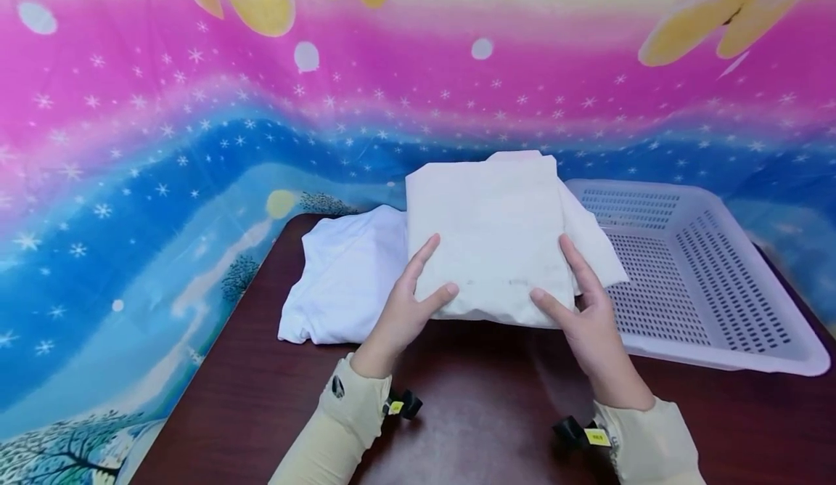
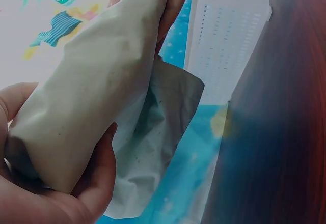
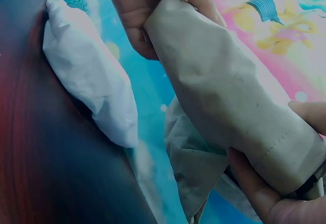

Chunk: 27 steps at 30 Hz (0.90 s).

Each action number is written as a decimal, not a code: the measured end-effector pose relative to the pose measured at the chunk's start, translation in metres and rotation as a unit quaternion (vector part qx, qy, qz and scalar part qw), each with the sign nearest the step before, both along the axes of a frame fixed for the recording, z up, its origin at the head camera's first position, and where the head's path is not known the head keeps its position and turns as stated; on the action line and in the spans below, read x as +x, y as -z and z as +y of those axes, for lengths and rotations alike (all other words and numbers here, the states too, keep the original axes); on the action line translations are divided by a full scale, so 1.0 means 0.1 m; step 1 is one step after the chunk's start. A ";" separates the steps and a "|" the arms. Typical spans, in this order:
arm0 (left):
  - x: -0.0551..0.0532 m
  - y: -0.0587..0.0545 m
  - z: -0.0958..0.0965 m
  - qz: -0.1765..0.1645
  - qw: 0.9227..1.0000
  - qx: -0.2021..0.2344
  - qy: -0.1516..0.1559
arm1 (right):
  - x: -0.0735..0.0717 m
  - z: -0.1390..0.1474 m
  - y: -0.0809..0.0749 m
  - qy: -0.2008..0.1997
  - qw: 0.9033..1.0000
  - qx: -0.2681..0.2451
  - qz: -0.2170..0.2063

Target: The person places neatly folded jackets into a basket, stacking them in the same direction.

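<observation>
The left hand (image 1: 406, 309) and right hand (image 1: 588, 318) are clamped on opposite sides of a folded cream cloth garment (image 1: 490, 238), held above the dark reddish-brown wooden surface (image 1: 470, 398). A loose cream flap (image 1: 597, 249) sticks out on the right; it could catch the white perforated plastic basket (image 1: 725, 360) or drag the fold open, as only the sides are gripped. How firmly the back layers are pinched is hard to tell. A crumpled white cloth garment (image 1: 349, 274) crowds the left; bare room lies nearest the person, while the colourful printed backdrop (image 1: 392, 78) bounds the far edge.
</observation>
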State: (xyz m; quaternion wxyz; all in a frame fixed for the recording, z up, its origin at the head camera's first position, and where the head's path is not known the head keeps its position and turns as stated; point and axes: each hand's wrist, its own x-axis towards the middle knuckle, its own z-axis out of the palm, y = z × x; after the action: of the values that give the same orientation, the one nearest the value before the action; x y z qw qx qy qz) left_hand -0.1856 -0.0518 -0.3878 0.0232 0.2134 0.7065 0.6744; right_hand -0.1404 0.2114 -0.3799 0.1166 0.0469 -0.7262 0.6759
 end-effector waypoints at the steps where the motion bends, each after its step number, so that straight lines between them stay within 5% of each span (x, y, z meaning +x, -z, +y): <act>1: 0.00 0.00 0.01 0.003 1.000 0.002 0.000 | 0.00 0.01 -0.01 -0.003 1.000 -0.001 0.003; 27: -0.05 -0.09 0.42 0.043 0.998 0.012 0.033 | 0.04 0.43 -0.13 0.009 0.999 -0.018 0.047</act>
State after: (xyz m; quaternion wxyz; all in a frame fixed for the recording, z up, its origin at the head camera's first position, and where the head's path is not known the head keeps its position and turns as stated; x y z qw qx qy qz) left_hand -0.1910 -0.0099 -0.3785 0.0126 0.2656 0.6911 0.6721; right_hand -0.1363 0.2547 -0.3668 0.1573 0.0699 -0.7081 0.6848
